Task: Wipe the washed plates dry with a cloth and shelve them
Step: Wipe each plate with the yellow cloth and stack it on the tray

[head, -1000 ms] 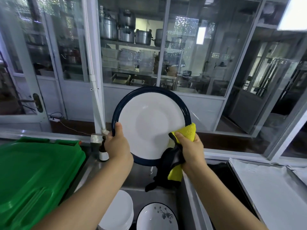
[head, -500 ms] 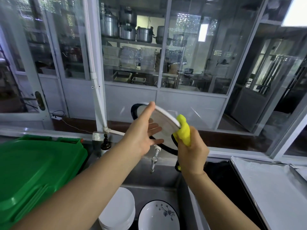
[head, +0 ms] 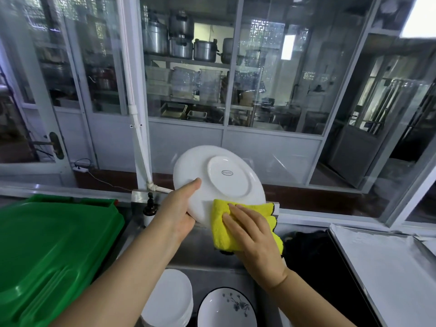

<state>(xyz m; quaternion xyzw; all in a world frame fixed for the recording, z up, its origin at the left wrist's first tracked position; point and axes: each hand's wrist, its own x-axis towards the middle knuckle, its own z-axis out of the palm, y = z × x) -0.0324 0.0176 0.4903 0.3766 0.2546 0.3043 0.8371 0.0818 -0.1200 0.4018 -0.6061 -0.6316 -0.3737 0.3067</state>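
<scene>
— Where's the round white ceramic plate [head: 219,182]?
— Above the steel sink [head: 212,263], underside facing us. The left hand [head: 179,213] is gripping its rim, thumb curled over.
— The right hand [head: 253,234]?
— Flat, fingers [head: 232,217] straight, pressing the yellow microfibre cloth [head: 221,232] against its lower edge.

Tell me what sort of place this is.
Likely a restaurant or canteen dishwashing area: a steel sink holding a plate stack, big metal pots shelved behind the glass, and a steel counter alongside.

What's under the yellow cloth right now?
The cloth lies against the lower edge of the plate's white underside, pressed there by the right hand. The left hand grips the plate's rim. The covered patch of plate can't be seen.
</scene>
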